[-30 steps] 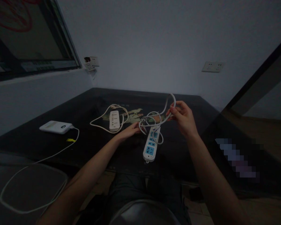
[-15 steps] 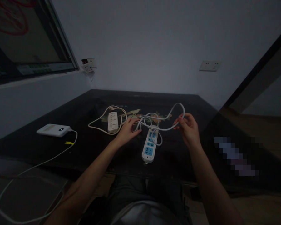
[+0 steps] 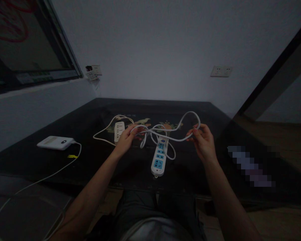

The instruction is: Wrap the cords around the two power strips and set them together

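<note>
A white cord [image 3: 177,138] stretches in loops between my two hands, crossing over itself in a knot-like tangle near the middle. My left hand [image 3: 126,139] is closed on a loop at the left of that crossing. At the other side, my right hand [image 3: 202,139] pinches the large loop that arches up at the right. Beneath the cord lies a white power strip [image 3: 159,159] with blue sockets, lengthwise on the dark table; part of the cord droops over its far end. Behind my left hand sits a smaller white power strip [image 3: 119,130], partly covered by the hand.
On the left of the black table [image 3: 185,174] lies a white power bank [image 3: 55,142] with a thin cable [image 3: 57,171] running off the front edge. A yellow tag [image 3: 72,156] is beside it. A blurred-out object [image 3: 251,167] lies at the right. Wall sockets [image 3: 221,71] are behind.
My left hand has moved left and now holds a loop drawn out from the tangle. My right hand keeps its grip nearly in place. The view has shifted slightly.
</note>
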Motion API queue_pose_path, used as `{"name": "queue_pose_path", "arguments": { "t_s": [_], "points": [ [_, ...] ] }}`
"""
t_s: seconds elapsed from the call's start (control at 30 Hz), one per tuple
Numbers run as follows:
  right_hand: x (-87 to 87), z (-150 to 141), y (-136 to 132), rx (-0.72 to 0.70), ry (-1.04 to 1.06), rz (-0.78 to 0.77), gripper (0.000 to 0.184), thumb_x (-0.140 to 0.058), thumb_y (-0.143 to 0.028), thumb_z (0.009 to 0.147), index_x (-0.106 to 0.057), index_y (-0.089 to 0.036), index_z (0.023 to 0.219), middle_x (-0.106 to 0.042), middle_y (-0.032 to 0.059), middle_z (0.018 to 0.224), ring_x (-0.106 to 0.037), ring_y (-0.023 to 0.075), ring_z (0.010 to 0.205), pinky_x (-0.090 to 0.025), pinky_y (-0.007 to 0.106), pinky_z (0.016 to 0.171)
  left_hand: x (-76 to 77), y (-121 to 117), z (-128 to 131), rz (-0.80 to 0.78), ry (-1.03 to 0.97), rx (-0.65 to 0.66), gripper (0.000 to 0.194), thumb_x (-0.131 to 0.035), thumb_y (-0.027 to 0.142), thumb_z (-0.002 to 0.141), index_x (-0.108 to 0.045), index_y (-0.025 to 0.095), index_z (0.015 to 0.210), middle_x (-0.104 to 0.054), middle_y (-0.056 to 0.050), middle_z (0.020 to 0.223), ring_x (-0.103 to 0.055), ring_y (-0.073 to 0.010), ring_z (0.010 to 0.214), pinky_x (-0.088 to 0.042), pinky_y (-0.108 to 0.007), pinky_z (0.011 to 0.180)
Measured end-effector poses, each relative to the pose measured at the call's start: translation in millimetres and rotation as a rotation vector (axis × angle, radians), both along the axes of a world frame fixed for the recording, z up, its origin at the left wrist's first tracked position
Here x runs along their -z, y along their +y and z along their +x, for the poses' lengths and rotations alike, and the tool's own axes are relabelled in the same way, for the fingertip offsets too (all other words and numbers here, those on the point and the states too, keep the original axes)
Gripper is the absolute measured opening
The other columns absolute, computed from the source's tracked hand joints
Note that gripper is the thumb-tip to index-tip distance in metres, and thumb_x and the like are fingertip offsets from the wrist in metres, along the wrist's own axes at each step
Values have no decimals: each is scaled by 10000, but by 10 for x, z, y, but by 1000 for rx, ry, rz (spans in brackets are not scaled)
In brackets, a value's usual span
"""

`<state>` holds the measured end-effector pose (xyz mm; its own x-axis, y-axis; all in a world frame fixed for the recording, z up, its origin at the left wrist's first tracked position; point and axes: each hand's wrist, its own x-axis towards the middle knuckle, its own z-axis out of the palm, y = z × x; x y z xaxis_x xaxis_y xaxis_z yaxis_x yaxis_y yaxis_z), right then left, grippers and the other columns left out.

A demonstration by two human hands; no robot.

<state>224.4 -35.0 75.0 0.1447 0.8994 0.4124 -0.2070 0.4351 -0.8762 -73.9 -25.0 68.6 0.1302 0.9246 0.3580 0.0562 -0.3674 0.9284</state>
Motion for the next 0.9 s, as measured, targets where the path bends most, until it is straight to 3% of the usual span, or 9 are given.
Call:
{"name": "queue_pose_path", "arguments": {
  "t_s": [0.17, 0.3, 0.47, 0.63, 0.73, 0.83, 0.9],
  "points": [
    [-302, -143, -56, -50, -57, 68, 222, -654, -376, 803, -510, -265, 930, -595, -35, 658, -595, 123, 575, -485, 222, 469, -116, -56, 71, 119, 78, 17, 359, -547, 469, 863, -674, 193, 1056, -676, -60, 1041, -606, -199, 896, -469, -281, 807],
    [-645, -285, -99, -88, -145, 129, 228, -631, -403, 811, -491, -275, 937, -573, -29, 663, -570, 119, 538, -467, 232, 441, -263, -90, 92, 157, 145, 10, 385, -531, 495, 859, -672, 179, 1028, -660, -39, 877, -556, -158, 730, -444, -253, 698],
    [-972, -440, 13, -182, -179, 182, 270, -657, -427, 789, -499, -263, 932, -582, -40, 655, -550, 95, 515, -476, 216, 455, -350, -45, 84, 172, 207, 53, 358, -533, 497, 851, -662, 164, 834, -594, -16, 734, -508, -135, 634, -421, -242, 627],
    [-1122, -584, 425, -279, -137, 158, 316, -698, -441, 752, -493, -249, 897, -589, -61, 644, -547, 74, 534, -483, 178, 467, -316, 2, 30, 25, 311, 229, 424, -550, 543, 808, -642, 152, 674, -568, -17, 602, -483, -123, 532, -378, -229, 507],
    [-1161, -774, 669, -331, -96, 103, 324, -711, -422, 751, -468, -232, 852, -583, -60, 657, -560, 74, 568, -511, 185, 508, -288, -18, 84, -73, 365, 355, 315, -672, 449, 719, -603, 158, 622, -568, 5, 560, -481, -103, 479, -366, -213, 471],
    [-1168, -1061, 782, -392, -96, 47, 333, -731, -362, 750, -433, -221, 796, -575, -55, 654, -569, 82, 576, -536, 210, 535, -273, -46, 216, -106, 385, 333, 216, -733, 347, 677, -623, 171, 738, -536, 43, 520, -501, -100, 445, -386, -206, 460],
    [-1171, -1261, 784, -446, -147, 23, 345, -734, -329, 752, -407, -224, 773, -575, -56, 637, -565, 89, 545, -546, 231, 528, -268, -45, 299, -112, 369, 279, 274, -741, 332, 683, -634, 178, 882, -527, 58, 523, -480, -91, 408, -378, -204, 432]
  ]
}}
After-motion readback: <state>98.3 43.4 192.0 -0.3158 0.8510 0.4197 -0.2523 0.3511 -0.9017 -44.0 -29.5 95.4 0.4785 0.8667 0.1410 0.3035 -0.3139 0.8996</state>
